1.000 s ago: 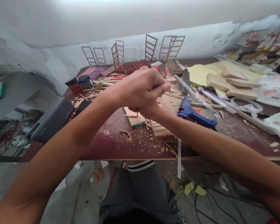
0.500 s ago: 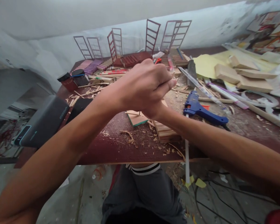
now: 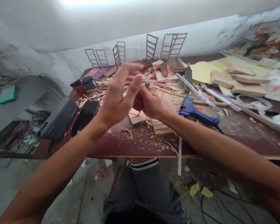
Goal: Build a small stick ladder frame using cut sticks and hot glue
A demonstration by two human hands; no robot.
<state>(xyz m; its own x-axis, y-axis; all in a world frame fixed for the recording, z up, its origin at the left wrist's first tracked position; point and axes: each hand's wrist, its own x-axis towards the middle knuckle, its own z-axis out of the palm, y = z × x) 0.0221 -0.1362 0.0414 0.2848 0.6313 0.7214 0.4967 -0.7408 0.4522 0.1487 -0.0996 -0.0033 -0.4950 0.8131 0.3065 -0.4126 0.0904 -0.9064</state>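
My left hand [image 3: 118, 98] is raised with its fingers apart and a little smeared by motion, close beside my right hand [image 3: 151, 101]. The right hand is closed round a slim tool whose dark rounded end [image 3: 147, 84] pokes out above the fist. A thin shaft [image 3: 139, 113] comes down below the hands and meets a small wooden piece with a green edge [image 3: 137, 120]. Most of the tool is hidden by the fingers. A thin stick lies across the wooden piece, and a grooved wood block [image 3: 164, 132] sits just right of it.
A blue glue gun [image 3: 198, 112] lies to the right. Left are a black phone [image 3: 86, 116], a grey box-shaped device [image 3: 59, 119] and small jars [image 3: 79, 87]. Small ladder-backed frames [image 3: 152, 46] stand behind; wood blocks [image 3: 242, 79] lie at the right. Shavings litter the tabletop [image 3: 121, 149].
My left hand has come off the top of the right hand and moved left, its fingers opening. The right hand stays over the wooden piece, now showing the tool's dark end. The view has shifted slightly.
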